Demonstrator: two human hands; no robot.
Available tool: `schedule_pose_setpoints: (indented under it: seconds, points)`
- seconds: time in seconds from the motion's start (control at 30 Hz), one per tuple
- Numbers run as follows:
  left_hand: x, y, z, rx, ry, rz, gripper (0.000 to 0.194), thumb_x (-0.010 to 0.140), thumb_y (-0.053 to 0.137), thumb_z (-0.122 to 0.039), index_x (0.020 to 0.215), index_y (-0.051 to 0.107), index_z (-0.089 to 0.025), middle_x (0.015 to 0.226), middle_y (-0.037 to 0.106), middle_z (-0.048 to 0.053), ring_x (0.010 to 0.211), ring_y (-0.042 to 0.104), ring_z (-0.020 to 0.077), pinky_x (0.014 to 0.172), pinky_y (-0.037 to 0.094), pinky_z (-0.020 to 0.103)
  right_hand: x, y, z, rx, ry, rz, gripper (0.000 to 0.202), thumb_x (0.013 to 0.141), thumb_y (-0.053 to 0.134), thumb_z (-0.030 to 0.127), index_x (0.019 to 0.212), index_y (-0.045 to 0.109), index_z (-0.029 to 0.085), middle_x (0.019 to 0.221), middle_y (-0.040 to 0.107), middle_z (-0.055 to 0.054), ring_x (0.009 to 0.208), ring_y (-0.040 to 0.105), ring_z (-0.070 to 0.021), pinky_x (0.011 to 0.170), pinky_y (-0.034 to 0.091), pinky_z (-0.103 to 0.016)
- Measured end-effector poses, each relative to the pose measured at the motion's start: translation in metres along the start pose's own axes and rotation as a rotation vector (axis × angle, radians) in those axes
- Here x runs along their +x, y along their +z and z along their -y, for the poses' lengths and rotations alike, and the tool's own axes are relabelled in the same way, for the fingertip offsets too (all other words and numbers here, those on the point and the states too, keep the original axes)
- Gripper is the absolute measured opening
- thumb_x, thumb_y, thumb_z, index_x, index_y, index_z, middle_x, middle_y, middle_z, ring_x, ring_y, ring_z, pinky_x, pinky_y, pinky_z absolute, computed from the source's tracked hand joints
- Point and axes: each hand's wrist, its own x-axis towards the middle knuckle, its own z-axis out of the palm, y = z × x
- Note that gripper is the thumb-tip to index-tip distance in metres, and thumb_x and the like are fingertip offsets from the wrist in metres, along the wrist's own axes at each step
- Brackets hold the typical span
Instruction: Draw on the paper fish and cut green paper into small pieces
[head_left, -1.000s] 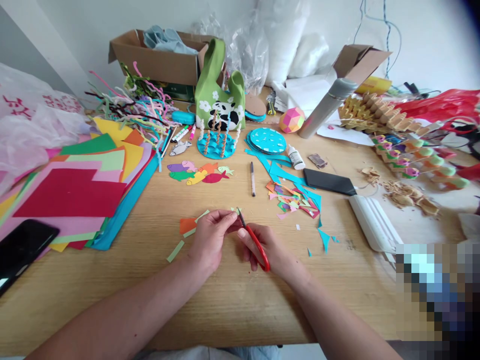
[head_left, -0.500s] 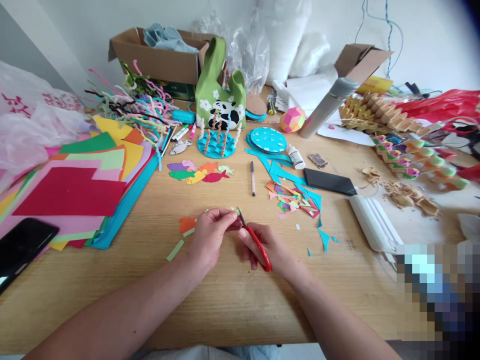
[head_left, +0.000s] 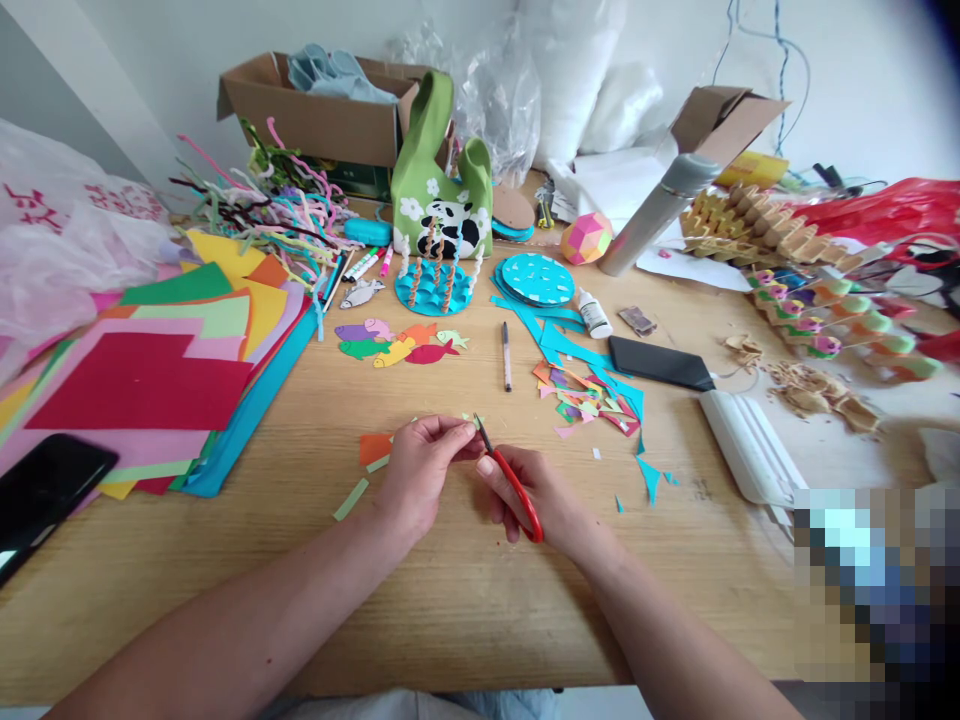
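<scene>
Tabletop (head_left: 450,630) bears a bag (head_left: 82,260), red characters (head_left: 124,203) illegible; hands (head_left: 420,465) hold scissors (head_left: 525,497) and paper (head_left: 481,422)

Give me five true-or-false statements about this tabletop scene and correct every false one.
1. The red-handled metal scissors are in the right hand. True.
2. The slim, dark-capped pen lies on turquoise paper strips. False: the pen lies on the pale wooden tabletop.
3. The green fabric bag with a panda stands behind the round turquoise craft with twisted posts. True.
4. The left hand holds the small white bottle. False: the bottle is farther back, apart from that hand.
5. The clustered flat paper fish are all yellow. False: purple and red ones show too.
</scene>
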Motion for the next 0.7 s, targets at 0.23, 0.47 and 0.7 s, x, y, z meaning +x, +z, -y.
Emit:
schedule_pose_setpoints:
  seconds: [0.23, 0.47, 0.7]
  points:
    - [0.0005, -0.0004, -0.0004, 0.003, -0.003, -0.001, 0.016, 0.059, 0.077, -0.027, 0.065, 0.069, -0.014, 0.063, 0.068, 0.003, 0.064, 0.062, 0.0141, 0.067, 0.050, 0.027, 0.0000, 0.0008, 0.0014, 0.011, 0.017, -0.003, 0.049, 0.082, 0.054, 0.066, 0.075, 0.048, 0.018, 0.051, 0.056, 0.003, 0.033, 0.050, -0.0077, 0.032, 0.033, -0.015]
    - [0.0006, 0.0001, -0.0005, 0.004, -0.013, 0.003, 0.017, 0.059, 0.077, -0.027, 0.066, 0.069, -0.014, 0.063, 0.068, 0.003, 0.064, 0.062, 0.0140, 0.067, 0.049, 0.027, -0.0008, 0.0020, 0.0025, 0.011, 0.036, -0.006, 0.049, 0.081, 0.055, 0.066, 0.074, 0.048, 0.018, 0.049, 0.056, 0.004, 0.032, 0.050, -0.0081, 0.031, 0.031, -0.015]
    - [-0.0001, 0.0007, -0.0016, 0.013, -0.003, -0.011, 0.017, 0.059, 0.077, -0.028, 0.064, 0.068, -0.014, 0.063, 0.066, 0.003, 0.065, 0.061, 0.0147, 0.068, 0.048, 0.028, -0.0025, 0.0005, 0.0070, 0.020, 0.047, 0.005, 0.052, 0.081, 0.054, 0.068, 0.069, 0.049, 0.017, 0.046, 0.056, 0.003, 0.031, 0.049, -0.0073, 0.030, 0.030, -0.015]
